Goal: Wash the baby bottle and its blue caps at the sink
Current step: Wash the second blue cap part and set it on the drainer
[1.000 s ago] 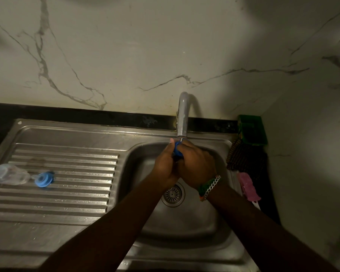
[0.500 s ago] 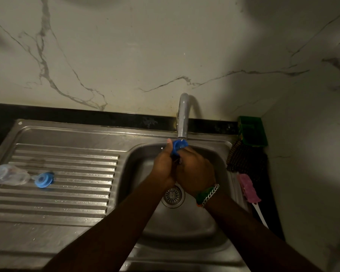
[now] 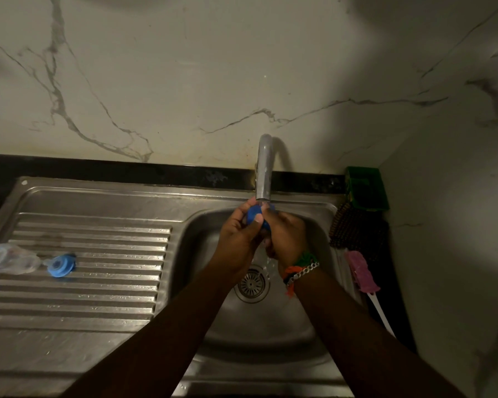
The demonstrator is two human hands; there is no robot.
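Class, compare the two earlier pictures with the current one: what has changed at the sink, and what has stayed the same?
Both hands, left hand and right hand, have kept gripping the dark blue cap under the tap. They turned it, so more of the cap shows between the fingers now than a second ago. Nothing was let go. The clear bottle and light blue cap lie unmoved on the drainboard.

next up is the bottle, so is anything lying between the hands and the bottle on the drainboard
Nothing visible blocks it. Only the loose blue cap lies beside the bottle, on its sink side, and bare ribbed drainboard separates them from both hands.
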